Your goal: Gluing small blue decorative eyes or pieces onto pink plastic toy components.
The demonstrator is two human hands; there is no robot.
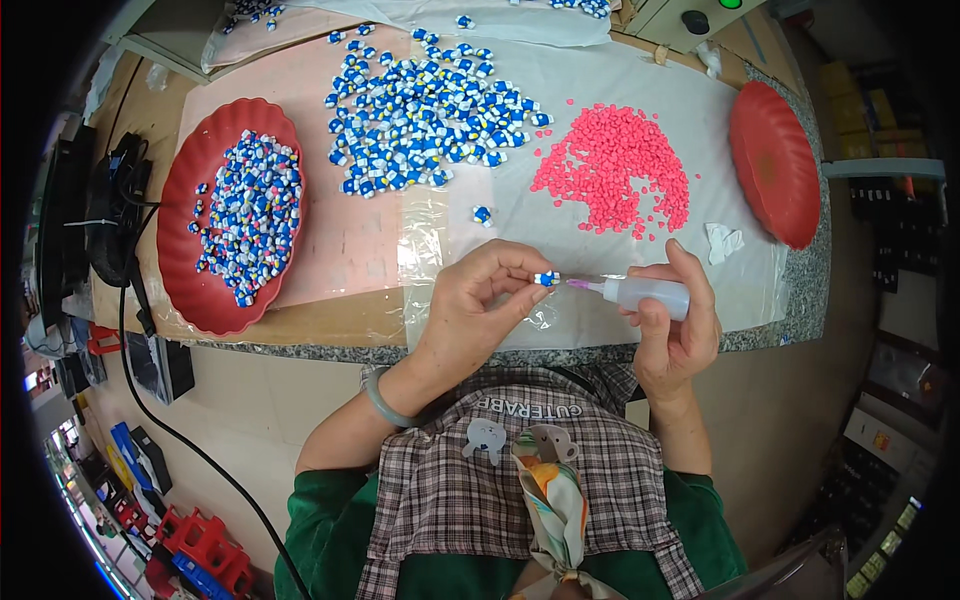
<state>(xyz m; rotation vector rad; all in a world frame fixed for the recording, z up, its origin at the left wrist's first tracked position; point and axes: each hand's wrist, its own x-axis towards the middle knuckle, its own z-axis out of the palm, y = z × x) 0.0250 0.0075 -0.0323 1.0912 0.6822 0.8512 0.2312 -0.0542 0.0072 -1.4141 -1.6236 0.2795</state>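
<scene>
Between thumb and fingertips, my left hand [478, 292] pinches a tiny blue-and-white figure [546, 279]. My right hand [682, 318] is closed around a small translucent squeeze bottle [650, 297], held on its side. The bottle's thin purple-tipped nozzle [584, 285] points left at the figure, with a slight gap showing. Beyond my hands lies one loose figure [482, 215]. A large spread of similar blue-and-white figures [420, 115] covers the far left of the sheet. Right of it is a pile of small pink pieces [625, 165].
At the left stands a red scalloped tray [178, 230] holding many figures, some with pink bits. Another red scalloped tray [775, 160] sits at the right edge, near a crumpled white tissue [723, 242]. A black cable [150, 400] runs down the left side.
</scene>
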